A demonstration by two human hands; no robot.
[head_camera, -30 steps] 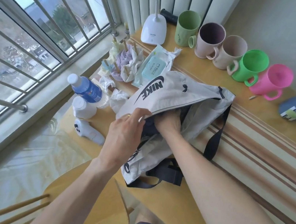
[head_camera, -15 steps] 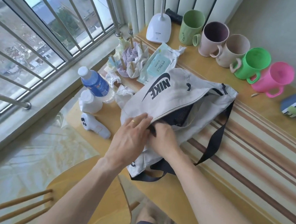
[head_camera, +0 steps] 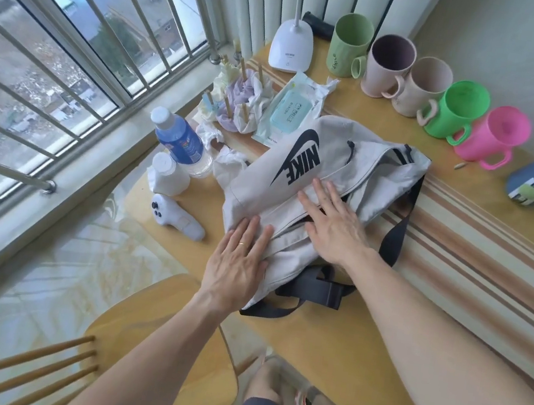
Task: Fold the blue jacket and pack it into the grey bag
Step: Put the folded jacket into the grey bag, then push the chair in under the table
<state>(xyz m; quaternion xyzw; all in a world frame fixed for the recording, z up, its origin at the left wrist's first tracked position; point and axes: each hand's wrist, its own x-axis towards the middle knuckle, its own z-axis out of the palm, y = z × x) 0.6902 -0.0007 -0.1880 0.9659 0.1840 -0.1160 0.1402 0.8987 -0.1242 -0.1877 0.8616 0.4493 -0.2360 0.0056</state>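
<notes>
The fingers [head_camera: 255, 235] of the left hand [head_camera: 237, 267] lie flat and close together on the near end of the grey bag [head_camera: 361, 168], gripping nothing; those of the right hand [head_camera: 334, 226] are spread wide, palm down, pressing the fabric just beside the dark slit of the opening. The bag lies on its side on the table [head_camera: 454, 282], bulging somewhat, its black strap [head_camera: 395, 235] trailing off toward the near edge. No blue jacket shows anywhere, so I judge it is already folded and inside, though I cannot see into the bag to be sure. What looks left is closing the opening under the right palm, which still gapes a little, and perhaps tidying the strap.

Around it the table is crowded. A row of mugs [head_camera: 459, 109] runs along the far side, well apart from the bag. A pack of wet wipes [head_camera: 289, 112] touches the bag's far corner, and crumpled tissue [head_camera: 229, 165] sits against its left side. A blue-labelled bottle [head_camera: 178, 138], a white jar [head_camera: 167, 173] and a small white remote [head_camera: 176, 220] stand left of the hands, near enough to be knocked if the bag is swung that way. A wooden chair [head_camera: 150, 323] sits below the table edge.
</notes>
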